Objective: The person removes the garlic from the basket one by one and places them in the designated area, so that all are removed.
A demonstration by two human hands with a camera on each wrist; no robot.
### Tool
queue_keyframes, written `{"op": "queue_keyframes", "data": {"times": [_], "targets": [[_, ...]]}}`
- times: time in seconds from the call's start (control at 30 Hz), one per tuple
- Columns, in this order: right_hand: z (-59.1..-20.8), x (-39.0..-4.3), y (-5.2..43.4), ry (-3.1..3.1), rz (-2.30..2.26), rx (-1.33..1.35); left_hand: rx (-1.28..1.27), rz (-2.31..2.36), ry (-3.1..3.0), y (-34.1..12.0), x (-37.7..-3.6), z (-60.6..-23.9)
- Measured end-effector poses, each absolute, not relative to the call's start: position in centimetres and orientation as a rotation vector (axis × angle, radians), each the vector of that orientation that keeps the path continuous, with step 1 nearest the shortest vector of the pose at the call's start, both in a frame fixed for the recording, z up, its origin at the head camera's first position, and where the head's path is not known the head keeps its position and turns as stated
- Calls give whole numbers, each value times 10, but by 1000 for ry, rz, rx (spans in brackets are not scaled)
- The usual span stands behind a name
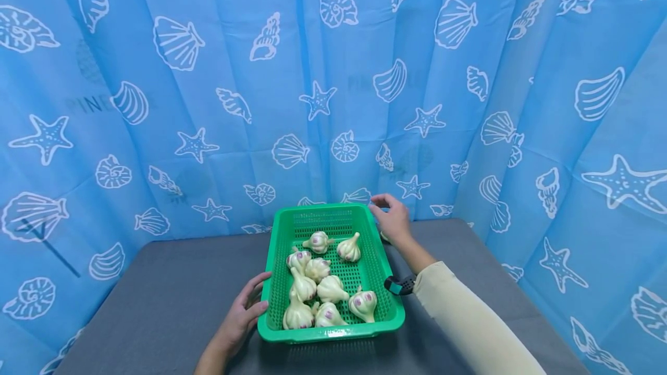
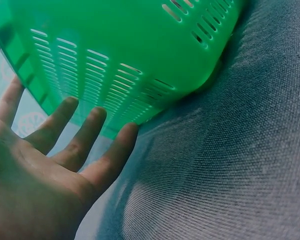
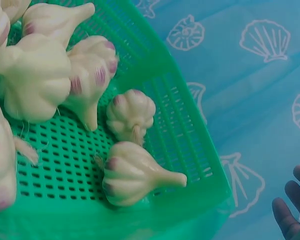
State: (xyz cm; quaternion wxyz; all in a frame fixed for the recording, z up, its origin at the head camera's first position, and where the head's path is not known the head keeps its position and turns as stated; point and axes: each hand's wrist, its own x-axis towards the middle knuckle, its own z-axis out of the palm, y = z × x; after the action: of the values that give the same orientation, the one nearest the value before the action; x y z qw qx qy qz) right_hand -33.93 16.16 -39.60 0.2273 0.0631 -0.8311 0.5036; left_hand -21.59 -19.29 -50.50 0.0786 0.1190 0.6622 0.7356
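Observation:
A green slotted plastic basket point(image 1: 333, 331) stands on the grey table and holds several white garlic bulbs point(image 1: 318, 285) with purple marks. My left hand point(image 1: 250, 302) lies at the basket's near left side. In the left wrist view its straight fingers point(image 2: 97, 117) touch the outside of the basket wall point(image 2: 140, 45). My right hand point(image 1: 391, 219) is at the far right corner, by the rim. In the right wrist view its fingertips point(image 3: 292, 210) show at the lower right, loose and apart from the basket point(image 3: 200, 165), with garlic bulbs point(image 3: 135, 172) inside.
The grey cloth-covered table point(image 1: 156, 282) extends to the left and right of the basket. A blue curtain point(image 1: 333, 74) printed with shells and starfish hangs close behind and on both sides. A dark band point(image 1: 398, 285) sits on my right wrist.

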Motion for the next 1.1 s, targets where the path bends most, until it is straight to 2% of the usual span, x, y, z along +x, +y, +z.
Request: {"op": "queue_keyframes", "data": {"times": [0.5,1.1], "targets": [[-402,-346,142,-2210,1518,227,339,2203,1987,-192,-216,-506],[-412,-352,116,-2478,1509,104,335,2209,1981,-192,-216,-504]]}}
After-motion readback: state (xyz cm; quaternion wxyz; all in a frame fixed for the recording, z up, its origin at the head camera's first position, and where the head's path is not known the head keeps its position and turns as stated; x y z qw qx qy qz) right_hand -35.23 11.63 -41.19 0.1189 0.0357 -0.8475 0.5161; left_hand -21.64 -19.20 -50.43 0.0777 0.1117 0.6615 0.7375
